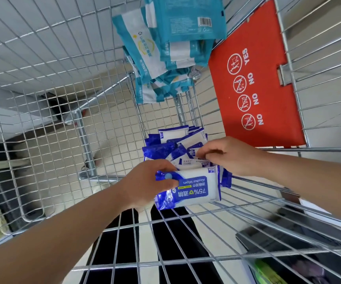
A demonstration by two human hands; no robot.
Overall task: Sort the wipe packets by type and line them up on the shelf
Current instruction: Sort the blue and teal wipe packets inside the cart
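A silver wire shopping cart (42, 58) fills the view from above, its thin metal grid crossing over pale floor tiles (108, 140) and dark trouser legs (171, 232). A flat red plastic panel (255, 89) with white YES and NO symbols lies against the right wall. At the far end sits a loose heap of glossy teal-and-white wipe packets (165, 48). Nearer lies a pile of shiny blue-and-white packets (171, 144). The left hand (145, 185) grips one soft rectangular alcohol wipes packet (196, 187), thumb on top, just above the cart's near edge. The right hand (231, 154) has its fingers (204, 152) curled into the blue pile; whether they hold a packet cannot be told.
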